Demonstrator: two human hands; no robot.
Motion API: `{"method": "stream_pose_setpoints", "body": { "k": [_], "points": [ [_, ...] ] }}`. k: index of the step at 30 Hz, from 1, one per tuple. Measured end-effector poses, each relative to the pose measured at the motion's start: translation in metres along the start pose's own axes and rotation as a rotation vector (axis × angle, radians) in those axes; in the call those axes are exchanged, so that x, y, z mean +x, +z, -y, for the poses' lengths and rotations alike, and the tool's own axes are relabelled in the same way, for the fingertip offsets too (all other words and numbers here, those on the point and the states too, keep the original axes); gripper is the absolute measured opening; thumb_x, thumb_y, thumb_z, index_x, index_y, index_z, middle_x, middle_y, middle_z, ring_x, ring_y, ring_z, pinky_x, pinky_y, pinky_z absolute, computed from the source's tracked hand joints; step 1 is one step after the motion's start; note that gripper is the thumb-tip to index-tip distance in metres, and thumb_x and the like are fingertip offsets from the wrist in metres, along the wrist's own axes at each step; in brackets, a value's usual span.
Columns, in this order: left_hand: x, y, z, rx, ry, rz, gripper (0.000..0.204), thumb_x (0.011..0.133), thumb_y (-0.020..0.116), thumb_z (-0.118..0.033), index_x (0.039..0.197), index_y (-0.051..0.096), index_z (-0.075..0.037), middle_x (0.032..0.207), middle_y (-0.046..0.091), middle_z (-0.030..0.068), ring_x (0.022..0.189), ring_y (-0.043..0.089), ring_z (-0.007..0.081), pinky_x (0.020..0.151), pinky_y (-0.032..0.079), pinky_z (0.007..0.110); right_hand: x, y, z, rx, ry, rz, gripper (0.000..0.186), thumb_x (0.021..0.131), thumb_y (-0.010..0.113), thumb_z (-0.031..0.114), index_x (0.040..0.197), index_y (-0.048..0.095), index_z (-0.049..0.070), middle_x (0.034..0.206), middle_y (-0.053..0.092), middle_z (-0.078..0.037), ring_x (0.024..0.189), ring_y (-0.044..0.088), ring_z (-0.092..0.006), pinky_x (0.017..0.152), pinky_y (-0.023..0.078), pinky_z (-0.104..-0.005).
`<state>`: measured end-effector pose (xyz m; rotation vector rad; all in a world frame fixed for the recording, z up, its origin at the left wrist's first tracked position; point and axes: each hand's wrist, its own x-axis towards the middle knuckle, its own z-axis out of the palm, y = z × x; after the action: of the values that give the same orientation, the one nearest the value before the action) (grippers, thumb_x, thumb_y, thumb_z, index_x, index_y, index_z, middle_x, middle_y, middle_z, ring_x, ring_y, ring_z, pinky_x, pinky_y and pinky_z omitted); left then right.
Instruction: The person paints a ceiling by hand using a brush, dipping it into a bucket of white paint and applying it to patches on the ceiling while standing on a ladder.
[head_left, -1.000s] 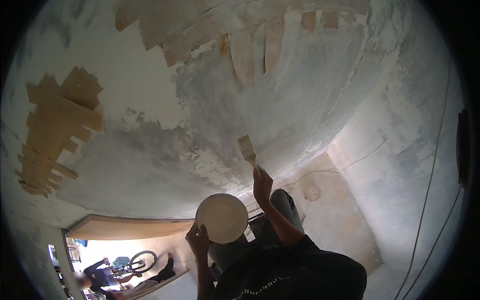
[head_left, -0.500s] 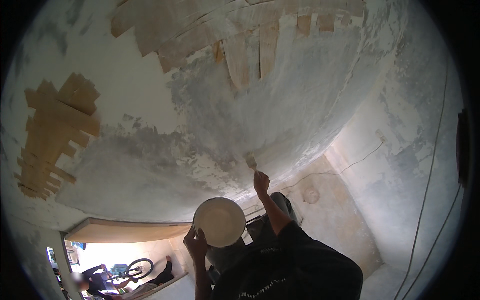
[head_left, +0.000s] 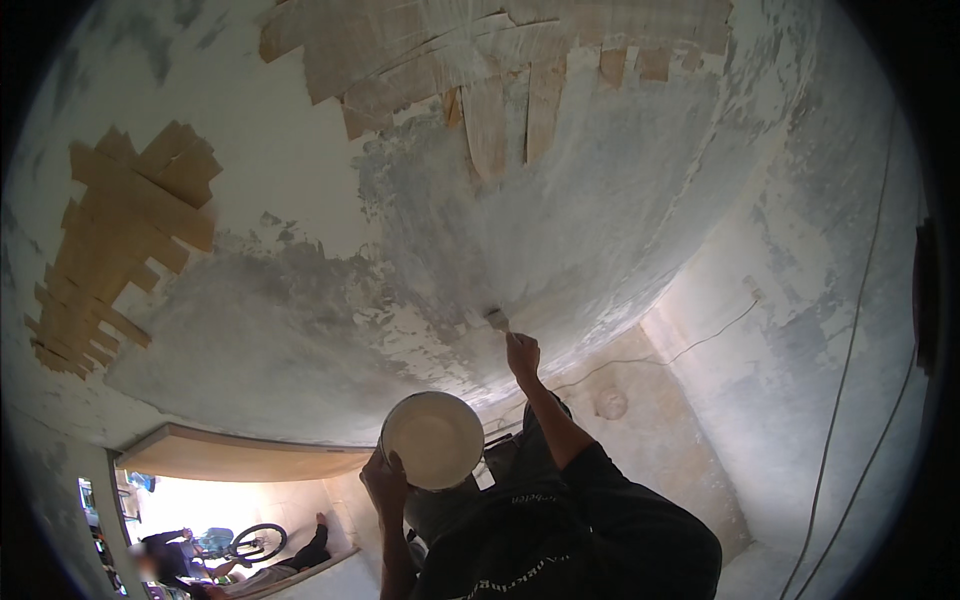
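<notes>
My right hand (head_left: 522,358) is closed round the handle of a paintbrush (head_left: 498,319). The bristles meet or nearly meet the patchy grey wall (head_left: 430,270); the exact contact is hard to make out. In my left hand (head_left: 385,485) is a round bucket (head_left: 433,440), gripped at its left rim with the thumb over the edge. Pale cream liquid seems to fill part of it. Strips of brownish paper (head_left: 400,70) cling to the wall above the brush, and another patch of brown strips (head_left: 135,220) is farther left.
At lower left, beyond a doorway with a wooden frame (head_left: 240,458), a person (head_left: 185,560) is beside a bicycle (head_left: 258,542). Loose cables (head_left: 850,370) run down the right wall, and a thin wire (head_left: 690,350) crosses the corner.
The brush and my right hand have shifted slightly up and left along the wall. The bucket has moved a little left in my left hand. The whole view has tilted slightly.
</notes>
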<state>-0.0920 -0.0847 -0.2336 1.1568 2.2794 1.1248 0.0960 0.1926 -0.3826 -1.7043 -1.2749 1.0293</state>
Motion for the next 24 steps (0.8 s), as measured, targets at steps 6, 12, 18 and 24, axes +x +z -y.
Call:
{"method": "stream_pose_setpoints", "body": {
  "k": [6,12,18,24],
  "points": [
    [-0.003,-0.002,-0.023,-0.089,-0.144,-0.013,0.034,0.091,0.058,-0.029,0.085,0.063,0.004,0.061,0.063,0.0140,0.055,0.062,0.0183,0.054,0.047,0.038,0.000,-0.044,0.074,0.184,-0.227,0.011,0.033,0.089,0.056,0.029,0.079,0.063,-0.001,0.059,0.052,-0.018,0.053,0.049,-0.0245,0.055,0.039,-0.0408],
    [-0.001,-0.001,-0.022,-0.031,-0.090,-0.021,0.033,0.091,0.057,-0.027,0.083,0.062,0.004,0.060,0.062,0.0134,0.051,0.061,0.0188,0.050,0.046,0.037,-0.036,-0.112,0.158,0.415,-0.276,0.056,0.028,0.092,0.060,0.022,0.093,0.066,-0.005,0.058,0.045,0.000,0.059,0.040,-0.0059,0.051,0.036,-0.0277],
    [-0.003,-0.001,-0.024,-0.060,-0.114,-0.004,0.024,0.092,0.055,-0.019,0.093,0.063,0.004,0.060,0.062,0.0126,0.044,0.059,0.0183,0.042,0.045,0.034,-0.043,-0.096,0.137,0.393,-0.345,0.045,0.029,0.093,0.060,0.023,0.099,0.066,-0.005,0.062,0.049,0.001,0.061,0.041,-0.0054,0.052,0.037,-0.0264],
    [0.001,-0.002,-0.031,0.005,-0.128,-0.001,0.027,0.089,0.058,-0.022,0.090,0.063,0.004,0.068,0.064,0.0156,0.058,0.063,0.0203,0.057,0.047,0.038,0.005,0.002,0.007,0.278,-0.387,0.057,0.037,0.096,0.054,0.031,0.091,0.061,-0.004,0.063,0.046,0.000,0.062,0.038,-0.0089,0.055,0.037,-0.0282]
  ]
}}
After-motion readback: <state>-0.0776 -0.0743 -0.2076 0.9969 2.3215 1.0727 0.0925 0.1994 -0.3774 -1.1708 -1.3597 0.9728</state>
